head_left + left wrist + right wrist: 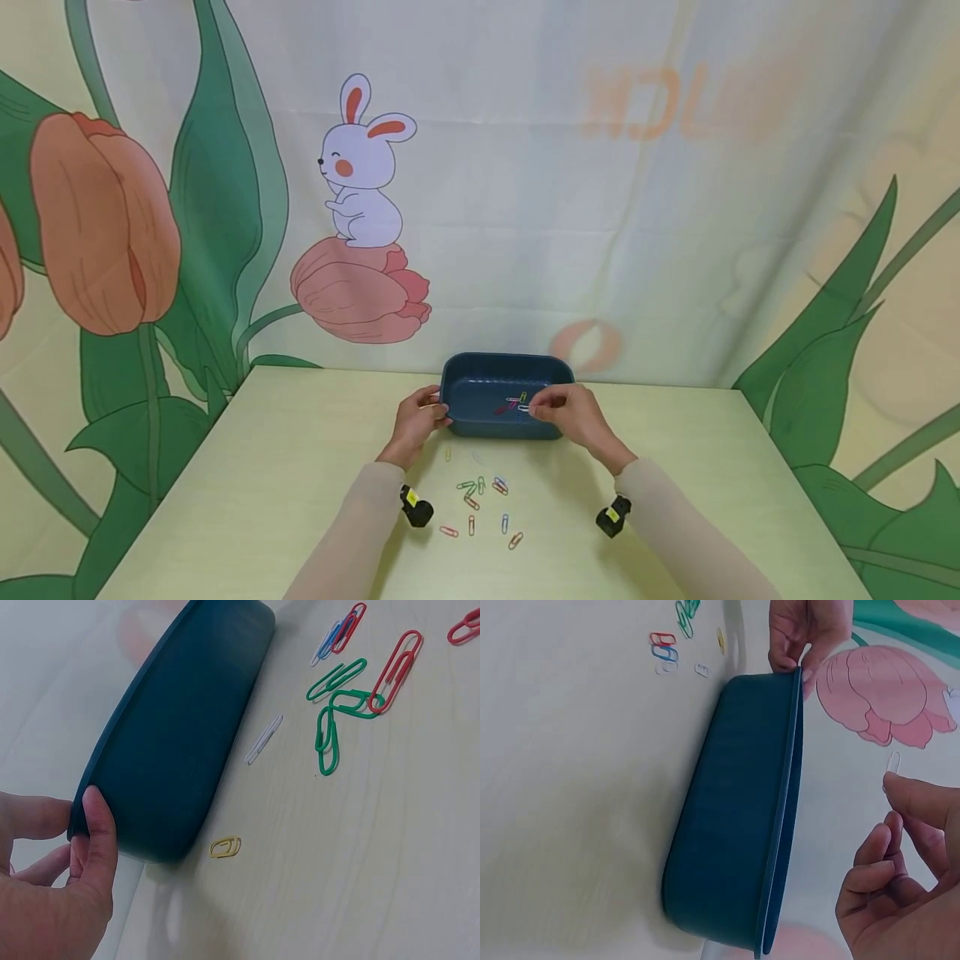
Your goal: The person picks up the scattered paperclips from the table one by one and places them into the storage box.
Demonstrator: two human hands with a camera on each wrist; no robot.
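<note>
A dark blue rectangular bin (487, 430) stands at the far side of the table. My left hand (415, 427) grips its left rim, with the thumb outside the wall, as the left wrist view shows (56, 900). Over the bin's right part, my right hand (576, 417) pinches a white paper clip (894, 762) between thumb and fingertip. Several paper clips (513, 400), among them yellow and red ones, lie inside the bin below the clip. A yellow paper clip (225, 847) and a white paper clip (263, 740) rest on the table close to the bin's near wall.
Green paper clips (328, 742), red ones (471, 525) and blue ones (505, 523) lie scattered on the pale table (300, 500) between the forearms. Behind the bin hangs a curtain (510, 208) printed with a rabbit and tulips.
</note>
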